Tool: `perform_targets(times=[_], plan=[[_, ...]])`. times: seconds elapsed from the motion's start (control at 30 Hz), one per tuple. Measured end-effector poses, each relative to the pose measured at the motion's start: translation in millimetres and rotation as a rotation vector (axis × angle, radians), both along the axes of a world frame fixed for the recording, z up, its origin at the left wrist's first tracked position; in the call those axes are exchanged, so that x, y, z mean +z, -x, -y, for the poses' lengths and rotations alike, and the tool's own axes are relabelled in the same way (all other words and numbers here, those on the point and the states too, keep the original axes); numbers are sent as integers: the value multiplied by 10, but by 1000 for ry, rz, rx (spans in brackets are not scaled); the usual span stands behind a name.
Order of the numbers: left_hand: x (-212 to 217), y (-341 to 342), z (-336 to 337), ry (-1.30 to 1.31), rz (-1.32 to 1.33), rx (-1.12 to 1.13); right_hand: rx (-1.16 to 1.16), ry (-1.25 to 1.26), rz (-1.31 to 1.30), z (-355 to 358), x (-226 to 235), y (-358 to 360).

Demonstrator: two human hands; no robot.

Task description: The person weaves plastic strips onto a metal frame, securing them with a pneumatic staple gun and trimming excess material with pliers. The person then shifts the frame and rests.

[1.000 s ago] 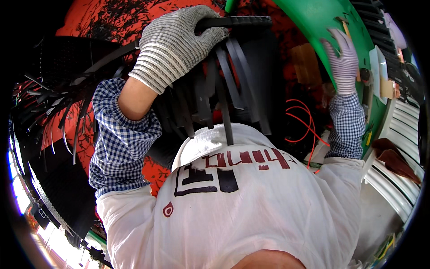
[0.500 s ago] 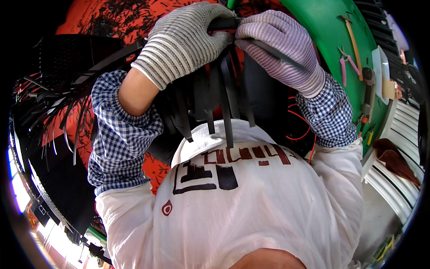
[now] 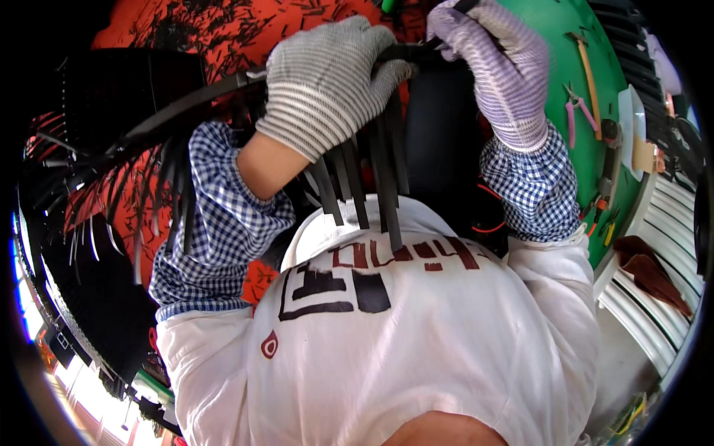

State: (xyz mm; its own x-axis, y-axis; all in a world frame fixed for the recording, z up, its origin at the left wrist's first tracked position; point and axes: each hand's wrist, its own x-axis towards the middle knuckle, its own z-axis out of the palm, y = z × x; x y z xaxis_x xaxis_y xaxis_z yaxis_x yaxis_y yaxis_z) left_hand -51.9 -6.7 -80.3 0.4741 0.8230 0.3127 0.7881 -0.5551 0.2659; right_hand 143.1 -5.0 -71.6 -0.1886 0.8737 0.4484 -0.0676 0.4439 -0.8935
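Observation:
My left hand (image 3: 323, 93), in a grey-and-white striped glove, is wrapped round a long curved black band (image 3: 182, 102). Several flat black strips (image 3: 383, 175) hang from the band below this hand, their lower ends in front of my white shirt. To the right, my right hand (image 3: 506, 82), in a lilac striped glove, is closed on a black strip (image 3: 416, 52) that reaches across from the left hand. A dark piece also shows at the top between its fingers. The fingertips of the left hand are partly hidden behind the band.
Black strip offcuts (image 3: 312, 15) lie scattered over a red surface (image 3: 126, 30). On the green surface (image 3: 532, 22) at the right are a hammer (image 3: 587, 78) and pink-handled pliers (image 3: 571, 119). A brown cloth (image 3: 651, 271) rests on white slats. More black strips (image 3: 89, 186) fan out at left.
My right hand has moved right and up, away from the left, turning as it went. My left hand has shifted slightly right, still gripping the band; the hanging strips have swung a little.

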Motion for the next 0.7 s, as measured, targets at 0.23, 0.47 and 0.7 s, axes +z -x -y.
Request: perform_targets(times=[0.23,0.47,0.7], plan=[[-32,7,43,-31,12,-25,38,275,466,-591,144,5],[45,-46,73,105,238,27,427,526,800,-1003,-612,-189],[-115,-12,46,-63,101,-149,413,592,1095,-934,-459,-78]])
